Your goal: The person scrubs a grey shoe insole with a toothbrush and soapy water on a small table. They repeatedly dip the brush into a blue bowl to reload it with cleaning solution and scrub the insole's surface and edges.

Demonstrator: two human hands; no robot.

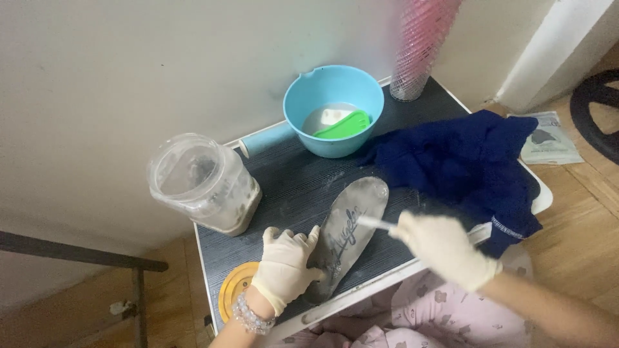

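While my gloved left hand presses flat, fingers spread, on the grey insole lying on the dark table, my right hand is clamped on a white brush. Sloppy scrubbing could probably flick grime onto the navy cloth.

Grey insole lying flat on dark table

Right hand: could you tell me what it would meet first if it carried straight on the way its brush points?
Probably the grey insole: the right hand aims its white brush left at it, though height above is unclear.
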